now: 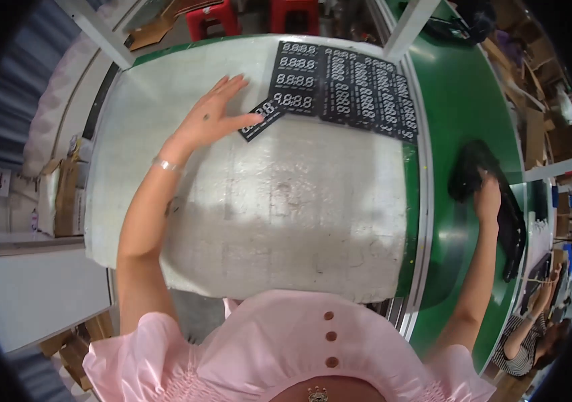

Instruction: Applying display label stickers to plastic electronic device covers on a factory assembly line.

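- While the right hand point(487, 195) grips a black, apparently plastic bundle point(471, 167), its far end stays indistinct.
- Left hand point(213, 112), fingers spread flat, touches a black rectangular digit-display panel point(261, 118) beside stacked black panels point(346, 87).

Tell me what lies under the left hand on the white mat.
The left hand lies flat, fingers spread, its thumb and fingertips on one tilted black display panel at the edge of the panel rows. Under the palm only the white mat shows; anything beneath it is hidden.
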Motion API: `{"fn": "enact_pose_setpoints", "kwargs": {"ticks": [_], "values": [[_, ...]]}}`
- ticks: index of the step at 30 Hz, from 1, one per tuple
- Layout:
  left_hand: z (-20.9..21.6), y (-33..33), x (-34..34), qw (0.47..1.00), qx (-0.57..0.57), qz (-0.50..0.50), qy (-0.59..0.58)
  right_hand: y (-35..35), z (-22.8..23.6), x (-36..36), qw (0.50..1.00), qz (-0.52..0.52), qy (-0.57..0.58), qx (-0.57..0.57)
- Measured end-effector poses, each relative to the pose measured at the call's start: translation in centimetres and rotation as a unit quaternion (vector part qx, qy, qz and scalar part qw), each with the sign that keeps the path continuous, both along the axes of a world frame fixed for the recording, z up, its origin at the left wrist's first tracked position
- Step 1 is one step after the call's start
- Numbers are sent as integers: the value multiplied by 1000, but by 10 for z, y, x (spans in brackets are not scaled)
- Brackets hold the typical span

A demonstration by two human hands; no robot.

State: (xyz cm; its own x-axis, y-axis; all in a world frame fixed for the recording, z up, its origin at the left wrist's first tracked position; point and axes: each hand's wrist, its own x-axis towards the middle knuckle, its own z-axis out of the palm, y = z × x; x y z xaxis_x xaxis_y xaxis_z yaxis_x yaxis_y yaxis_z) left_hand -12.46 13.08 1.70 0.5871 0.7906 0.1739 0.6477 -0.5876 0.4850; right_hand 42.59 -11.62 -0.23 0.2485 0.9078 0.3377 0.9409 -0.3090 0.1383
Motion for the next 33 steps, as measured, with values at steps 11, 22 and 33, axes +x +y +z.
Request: {"fn": "enact_pose_setpoints", "kwargs": {"ticks": [11,22,33], "values": [[-9,-6,7,997,48,58,-29,179,27,-310,807,444,322,219],[40,-37,-25,999,13,-22,-36,180,42,-364,741,502,388,221],[24,-72,-59,914,193,206,-290,138,58,-373,771,525,232,275]]}}
